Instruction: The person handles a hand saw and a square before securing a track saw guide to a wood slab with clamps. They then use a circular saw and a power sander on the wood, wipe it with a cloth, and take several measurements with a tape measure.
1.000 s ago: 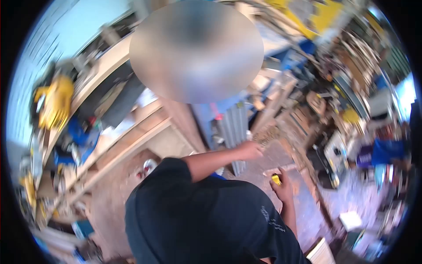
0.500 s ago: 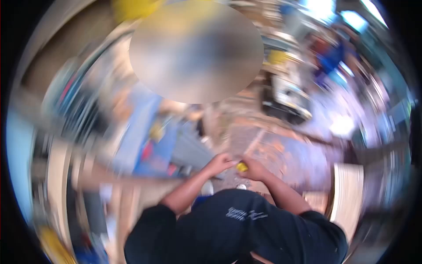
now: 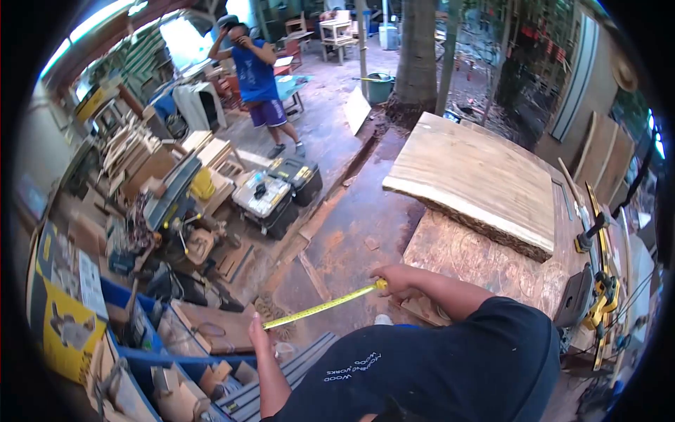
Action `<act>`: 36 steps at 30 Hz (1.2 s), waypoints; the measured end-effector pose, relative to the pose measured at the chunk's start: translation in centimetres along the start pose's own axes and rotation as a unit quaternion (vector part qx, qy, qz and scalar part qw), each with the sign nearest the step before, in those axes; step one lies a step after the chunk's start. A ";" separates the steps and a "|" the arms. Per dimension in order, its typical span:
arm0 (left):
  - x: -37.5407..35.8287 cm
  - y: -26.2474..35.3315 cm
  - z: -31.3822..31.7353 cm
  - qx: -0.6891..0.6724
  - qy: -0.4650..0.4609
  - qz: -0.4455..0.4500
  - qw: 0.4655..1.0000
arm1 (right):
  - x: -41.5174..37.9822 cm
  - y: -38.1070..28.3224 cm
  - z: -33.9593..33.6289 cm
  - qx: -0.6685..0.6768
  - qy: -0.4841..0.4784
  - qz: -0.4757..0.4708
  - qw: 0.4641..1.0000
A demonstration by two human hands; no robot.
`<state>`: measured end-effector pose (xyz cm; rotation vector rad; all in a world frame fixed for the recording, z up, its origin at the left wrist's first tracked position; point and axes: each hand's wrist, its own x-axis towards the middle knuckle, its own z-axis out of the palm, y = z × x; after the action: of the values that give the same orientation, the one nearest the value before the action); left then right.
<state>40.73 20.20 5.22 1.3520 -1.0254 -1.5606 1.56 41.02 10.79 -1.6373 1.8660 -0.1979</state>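
Observation:
A yellow tape measure (image 3: 323,307) is stretched between my two hands, its blade running in a slant from lower left to upper right. My left hand (image 3: 257,329) pinches the free end of the blade. Closed round the small yellow case, my right hand (image 3: 395,278) is at the other end, near the edge of a worn wooden tabletop (image 3: 464,257). Beyond that hand, a thick wood slab (image 3: 478,179) with a rough bark edge lies on the tabletop.
A person in blue (image 3: 256,77) stands at the upper left. Black toolboxes (image 3: 271,200) are on the floor. Blue bins (image 3: 140,337) of wood offcuts and a yellow box (image 3: 67,309) stand at left. Clamps (image 3: 603,302) hang at right.
My hands have moved apart, and the tape blade now spans between them. The view has turned, bringing the slab and the person in blue into sight.

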 end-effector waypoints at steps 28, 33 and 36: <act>24.0 4.3 49.3 0.009 -0.769 -0.334 0.545 | 2.3 9.6 -8.4 0.227 0.284 0.313 0.878; 26.9 3.7 53.0 0.123 -0.840 -0.259 0.461 | 8.9 6.5 -10.0 0.214 0.295 0.305 0.880; 27.6 2.2 52.6 0.122 -0.849 -0.260 0.443 | 10.9 4.0 -11.9 0.271 0.277 0.319 0.865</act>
<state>-14.05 -2.89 3.10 -0.5691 -1.9796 -3.3659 -8.51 28.21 14.14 -0.5509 2.3714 -0.8833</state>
